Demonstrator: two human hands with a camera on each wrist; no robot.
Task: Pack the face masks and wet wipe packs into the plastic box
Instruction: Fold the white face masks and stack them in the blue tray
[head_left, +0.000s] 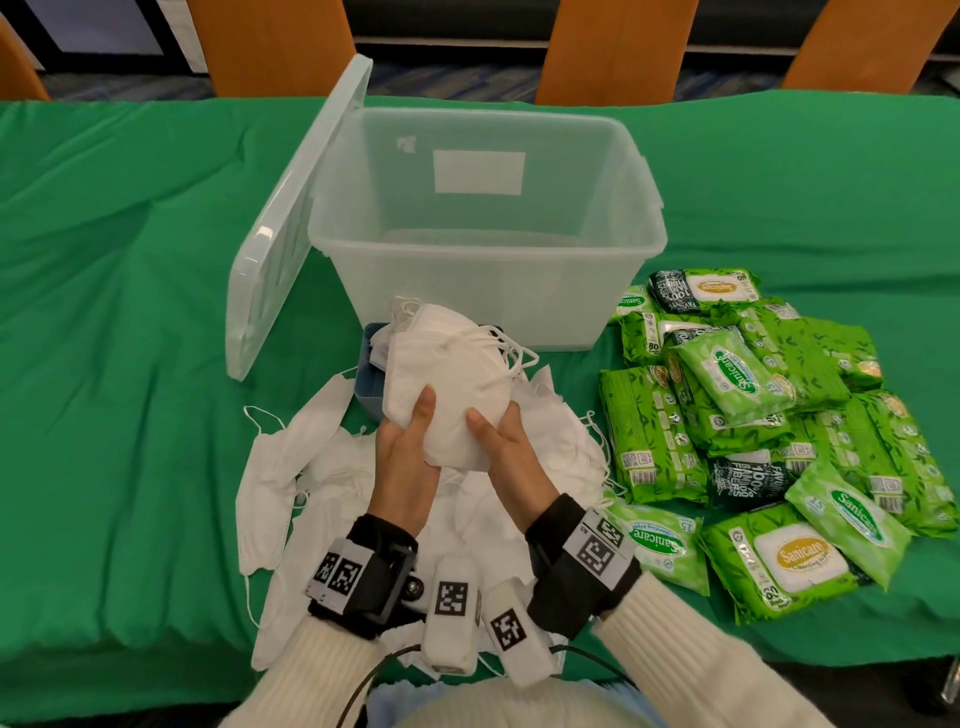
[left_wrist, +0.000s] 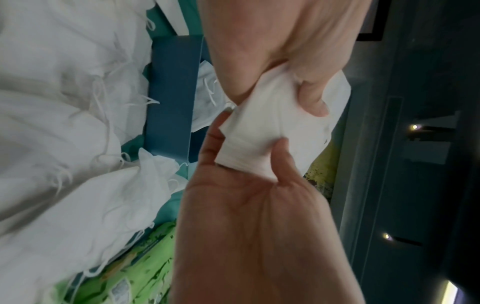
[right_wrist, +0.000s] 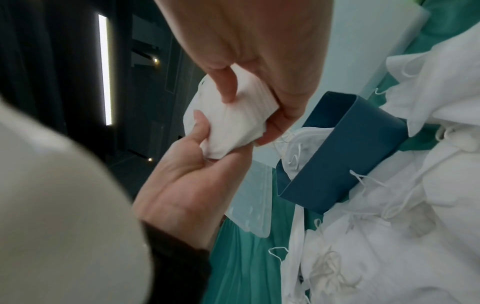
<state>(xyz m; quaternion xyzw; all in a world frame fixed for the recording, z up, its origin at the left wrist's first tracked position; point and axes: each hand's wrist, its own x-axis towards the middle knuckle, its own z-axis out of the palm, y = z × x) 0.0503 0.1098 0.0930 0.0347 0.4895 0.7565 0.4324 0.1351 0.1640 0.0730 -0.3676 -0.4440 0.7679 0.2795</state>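
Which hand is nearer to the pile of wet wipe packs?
Right. The right hand grips the mask stack on the side facing the wet wipe packs; the left hand grips the stack's far side.

— How many boxes do we count?
— We count one plastic box (head_left: 483, 218), one lid (head_left: 291, 218) leaning on it, and one small blue box (head_left: 370, 379).
— And the wet wipe packs (head_left: 769, 431)?
— We make out roughly sixteen, but they overlap, so we cannot fix the number.
— The masks?
— We see one stack of face masks (head_left: 457, 384) and one loose heap (head_left: 332, 493); single masks are too tangled for us to count.
— Chairs?
— We count four orange chair backs (head_left: 618, 47).
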